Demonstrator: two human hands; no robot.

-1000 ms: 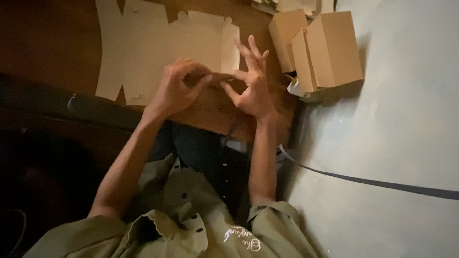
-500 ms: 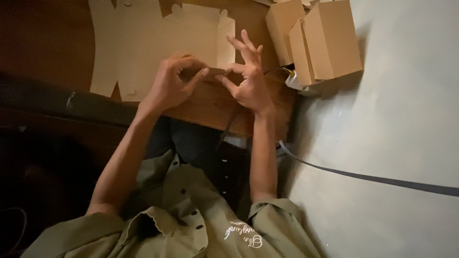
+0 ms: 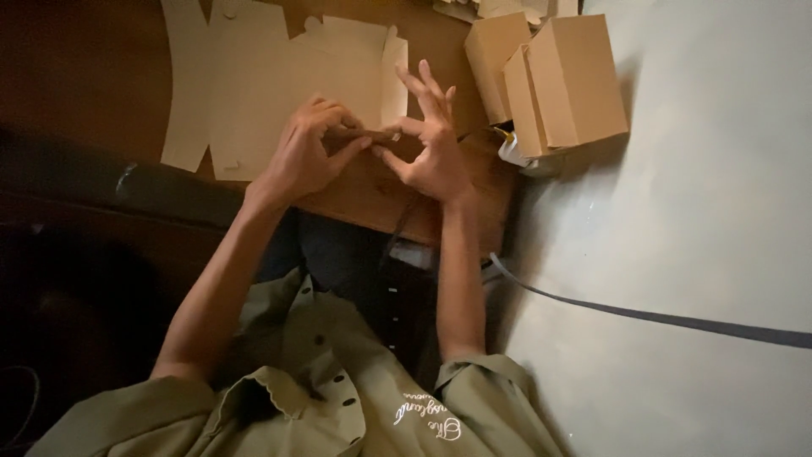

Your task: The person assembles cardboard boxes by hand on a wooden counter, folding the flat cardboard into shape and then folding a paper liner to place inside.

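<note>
My left hand [image 3: 306,156] and my right hand [image 3: 433,144] meet over a wooden table [image 3: 364,196]. Between their fingertips they pinch a small brown piece [image 3: 376,135], too small and dim to identify. The left hand's fingers curl around it. On the right hand the thumb and forefinger hold it while the other fingers fan upward. A flat, unfolded cardboard blank [image 3: 254,80] lies just behind both hands.
Two folded cardboard boxes [image 3: 567,80] stand at the table's right end, with a smaller one [image 3: 493,51] beside them. Grey floor [image 3: 694,195] fills the right side, crossed by a dark strap [image 3: 660,318]. A dark bar [image 3: 144,188] runs along the table's left edge.
Both hands stay together on the small piece and shift only slightly. The left fingers have curled tighter around it.
</note>
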